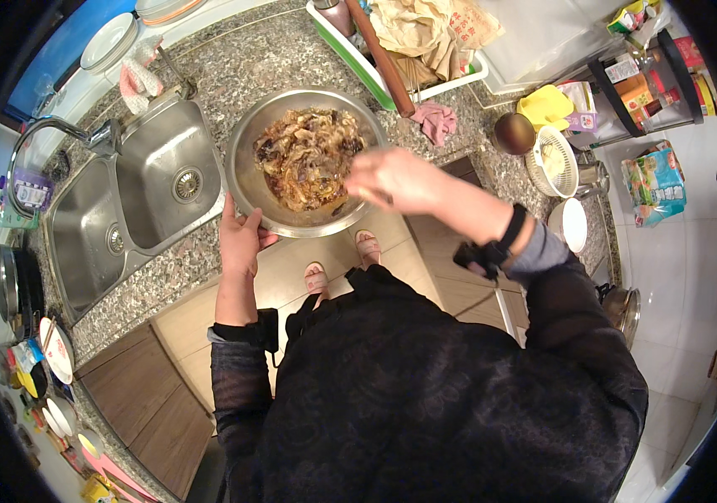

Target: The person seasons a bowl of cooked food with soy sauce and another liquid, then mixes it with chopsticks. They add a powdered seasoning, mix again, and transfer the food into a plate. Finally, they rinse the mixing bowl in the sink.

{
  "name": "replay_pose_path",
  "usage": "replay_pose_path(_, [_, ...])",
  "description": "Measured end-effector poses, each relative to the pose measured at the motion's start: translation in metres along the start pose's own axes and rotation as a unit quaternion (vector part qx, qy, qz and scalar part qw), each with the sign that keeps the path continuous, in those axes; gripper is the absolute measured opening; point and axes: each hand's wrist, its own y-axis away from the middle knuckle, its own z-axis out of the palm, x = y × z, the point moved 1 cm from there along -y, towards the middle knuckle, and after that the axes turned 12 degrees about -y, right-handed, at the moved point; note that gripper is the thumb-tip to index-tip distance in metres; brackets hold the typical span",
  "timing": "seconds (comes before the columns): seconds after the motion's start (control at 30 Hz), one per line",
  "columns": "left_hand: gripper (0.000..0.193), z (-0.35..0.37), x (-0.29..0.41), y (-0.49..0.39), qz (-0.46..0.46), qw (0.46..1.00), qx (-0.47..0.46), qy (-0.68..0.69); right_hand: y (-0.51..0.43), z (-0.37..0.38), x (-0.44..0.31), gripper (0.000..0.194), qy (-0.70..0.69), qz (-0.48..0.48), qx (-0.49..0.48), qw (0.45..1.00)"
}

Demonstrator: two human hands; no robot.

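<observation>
A wide stainless steel bowl (242,157) stands on the granite counter, its near side reaching past the counter's edge. Inside lies a chopped, sauce-coated food mixture (308,157) of brown, pale and dark pieces. My left hand (242,236) grips the bowl's near left rim, thumb and fingers at the edge. Over the bowl's right side is my right hand (387,179), its fingers curled and blurred by motion. Whether it holds a thin utensil cannot be made out. Part of the food beside this hand is blurred too.
Left of the bowl is a double steel sink (166,179) with a faucet (50,122). A rolling pin (383,63) leans across a white-and-green bin (358,69) behind it. A pink cloth (435,122), a white strainer basket (553,160) and a white bowl (567,225) sit rightward.
</observation>
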Motion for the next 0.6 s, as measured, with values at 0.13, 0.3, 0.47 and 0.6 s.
replay_pose_path(0.13, [0.077,0.001,-0.001,-0.002,0.010,1.000,-0.008,-0.006,-0.007,0.030,-0.022,0.007,-0.022,-0.086,-0.025,0.996])
replay_pose_path(0.3, [0.076,-0.001,0.001,0.001,0.001,1.000,-0.010,-0.004,-0.034,0.016,0.022,0.010,0.086,0.010,0.050,0.995])
replay_pose_path(0.47, [0.075,0.000,-0.001,-0.001,0.004,1.000,0.000,-0.003,0.001,0.022,-0.007,0.007,0.059,-0.006,-0.003,0.998])
replay_pose_path(0.6, [0.074,-0.001,-0.002,-0.003,0.017,1.000,-0.016,-0.007,-0.032,0.032,-0.014,0.009,0.052,-0.064,0.012,0.997])
